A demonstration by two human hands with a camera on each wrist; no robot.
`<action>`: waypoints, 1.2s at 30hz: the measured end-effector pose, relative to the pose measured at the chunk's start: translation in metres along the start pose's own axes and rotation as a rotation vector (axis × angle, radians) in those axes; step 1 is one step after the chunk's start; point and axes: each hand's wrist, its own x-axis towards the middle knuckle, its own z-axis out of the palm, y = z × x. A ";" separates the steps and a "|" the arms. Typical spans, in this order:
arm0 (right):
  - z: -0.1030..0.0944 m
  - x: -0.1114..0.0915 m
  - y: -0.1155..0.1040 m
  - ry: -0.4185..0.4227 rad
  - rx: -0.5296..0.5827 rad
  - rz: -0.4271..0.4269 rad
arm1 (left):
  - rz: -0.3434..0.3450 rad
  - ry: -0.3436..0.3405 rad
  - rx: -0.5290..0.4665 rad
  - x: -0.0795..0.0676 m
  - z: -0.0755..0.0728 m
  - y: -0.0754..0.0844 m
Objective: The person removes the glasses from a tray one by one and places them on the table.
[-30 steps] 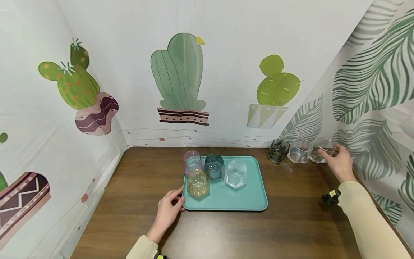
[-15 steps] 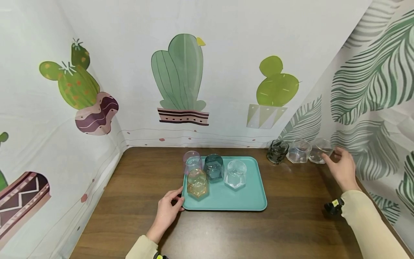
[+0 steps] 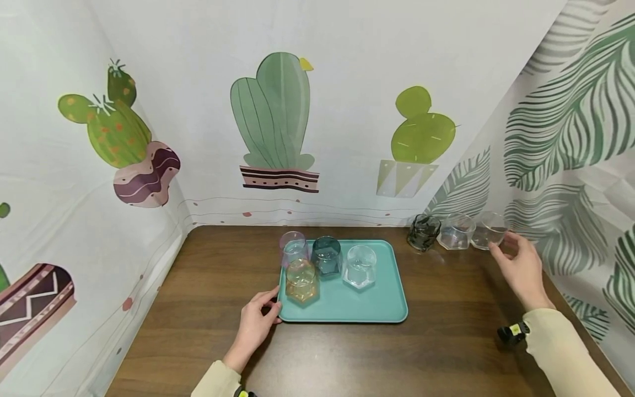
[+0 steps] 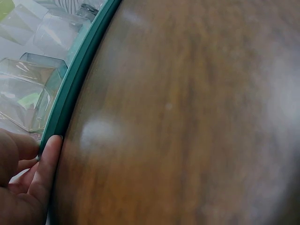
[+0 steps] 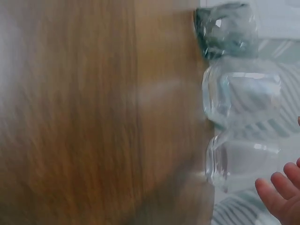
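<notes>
My left hand pinches the left front corner of a teal tray; the left wrist view shows the fingers on the tray's rim. On the tray stand an amber glass, a blue-grey glass and a clear faceted glass. A pinkish-purple glass stands at the tray's back left corner. My right hand is beside the rightmost clear glass, fingers spread and holding nothing. In the right wrist view the fingertips appear apart from that glass.
A dark grey glass and another clear glass stand in a row with the rightmost one, along the back edge of the wooden table. Printed cloth walls close off the back and both sides.
My right hand has let go of the rightmost clear glass and drawn back slightly toward me. The left hand and tray stay as they were; the head view shifts slightly.
</notes>
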 end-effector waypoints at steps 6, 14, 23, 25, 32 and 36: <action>0.001 -0.013 -0.015 -0.016 0.060 0.033 | -0.005 0.005 -0.001 0.000 0.000 0.001; 0.008 -0.029 -0.031 -0.013 0.121 0.036 | -0.010 0.000 -0.007 0.000 0.001 0.001; 0.019 -0.053 -0.046 0.013 0.215 0.017 | -0.013 0.001 -0.017 0.000 0.000 0.000; 0.022 -0.059 -0.050 0.030 0.242 -0.010 | -0.013 0.000 -0.018 0.000 0.000 -0.001; 0.031 -0.076 -0.063 0.051 0.314 -0.124 | -0.022 0.000 -0.019 0.001 0.000 0.000; 0.035 -0.085 -0.073 0.027 0.333 -0.168 | -0.025 -0.002 -0.013 0.001 0.000 0.001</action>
